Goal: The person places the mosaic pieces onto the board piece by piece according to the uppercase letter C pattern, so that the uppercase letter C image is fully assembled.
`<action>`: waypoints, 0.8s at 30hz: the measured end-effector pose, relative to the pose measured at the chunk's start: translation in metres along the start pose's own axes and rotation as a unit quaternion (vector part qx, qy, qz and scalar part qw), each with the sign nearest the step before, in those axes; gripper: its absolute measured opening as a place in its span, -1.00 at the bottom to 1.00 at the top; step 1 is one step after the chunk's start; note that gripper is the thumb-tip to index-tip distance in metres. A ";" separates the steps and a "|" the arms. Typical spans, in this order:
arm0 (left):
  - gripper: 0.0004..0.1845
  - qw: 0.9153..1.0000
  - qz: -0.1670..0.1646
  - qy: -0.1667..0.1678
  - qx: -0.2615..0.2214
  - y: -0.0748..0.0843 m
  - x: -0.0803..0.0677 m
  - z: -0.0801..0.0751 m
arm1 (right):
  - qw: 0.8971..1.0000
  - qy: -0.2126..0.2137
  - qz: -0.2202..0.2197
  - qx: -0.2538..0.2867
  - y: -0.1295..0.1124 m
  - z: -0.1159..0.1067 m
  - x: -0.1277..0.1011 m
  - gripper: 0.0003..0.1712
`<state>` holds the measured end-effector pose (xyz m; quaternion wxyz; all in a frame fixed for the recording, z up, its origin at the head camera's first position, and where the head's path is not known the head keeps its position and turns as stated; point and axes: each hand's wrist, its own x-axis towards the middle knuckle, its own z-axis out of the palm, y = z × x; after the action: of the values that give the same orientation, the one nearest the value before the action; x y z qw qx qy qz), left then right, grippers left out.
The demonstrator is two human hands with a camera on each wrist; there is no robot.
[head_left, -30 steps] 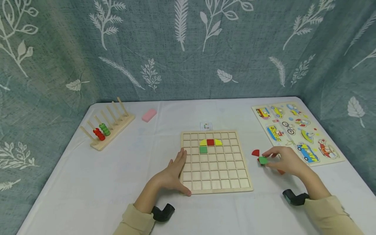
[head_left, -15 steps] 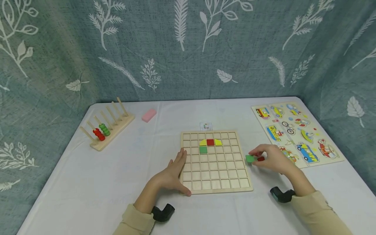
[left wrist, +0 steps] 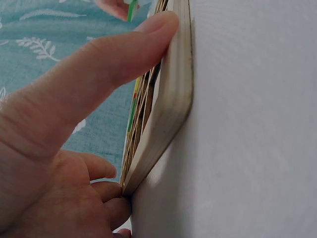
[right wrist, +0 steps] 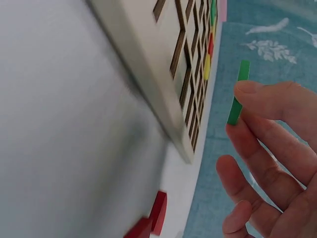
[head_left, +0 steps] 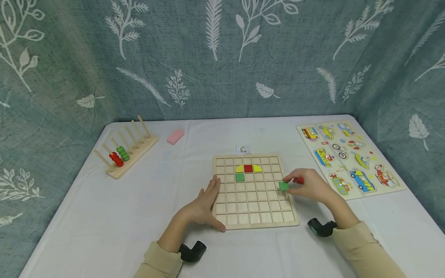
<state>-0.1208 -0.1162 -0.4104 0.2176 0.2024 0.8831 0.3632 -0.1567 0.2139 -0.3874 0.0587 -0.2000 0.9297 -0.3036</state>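
Observation:
A wooden grid board lies in the middle of the white table. In its upper rows sit a red square flanked by two yellow quarter-circles, with a green square below them. My right hand pinches a green square tile over the board's right edge. My left hand lies flat against the board's left edge, thumb along its front corner. Red pieces lie on the table beside the right hand.
A wooden peg rack with red and green beads stands at the left. A pink block lies behind it. A vehicle puzzle board lies at the right. A small pattern card sits behind the grid board.
My right hand has carried the green tile leftward from the table beside the red pieces to above the board's right edge. The left hand has stayed on the board.

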 end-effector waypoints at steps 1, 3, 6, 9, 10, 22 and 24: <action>0.43 1.000 0.000 0.000 0.001 0.000 0.000 0.000 | 1.000 0.000 -0.006 0.003 -0.001 0.001 0.001 -0.73; 0.43 1.000 -0.003 -0.001 0.005 -0.001 0.000 0.000 | 1.000 0.000 -0.020 0.008 -0.003 0.003 0.004 -0.73; 0.43 1.000 -0.005 -0.002 0.009 0.000 0.000 0.000 | 0.999 -0.005 -0.036 0.019 -0.005 0.007 0.008 -0.72; 0.43 1.000 -0.006 -0.005 0.010 0.000 0.000 0.000 | 0.999 -0.005 -0.041 0.024 -0.009 0.010 0.012 -0.71; 0.43 1.000 -0.005 -0.005 0.010 0.000 0.000 -0.001 | 0.999 -0.006 -0.042 0.025 -0.010 0.011 0.014 -0.71; 0.45 1.000 0.001 0.006 0.012 -0.002 0.001 0.001 | 0.998 -0.021 -0.048 0.046 -0.027 0.018 0.030 -0.72; 0.44 1.000 0.000 0.007 0.011 -0.002 0.001 0.001 | 0.997 -0.025 -0.048 0.046 -0.030 0.019 0.033 -0.72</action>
<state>-0.1215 -0.1171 -0.4127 0.2090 0.2024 0.8883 0.3552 -0.1721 0.1682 -0.3844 0.0767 -0.2494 0.9024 -0.3430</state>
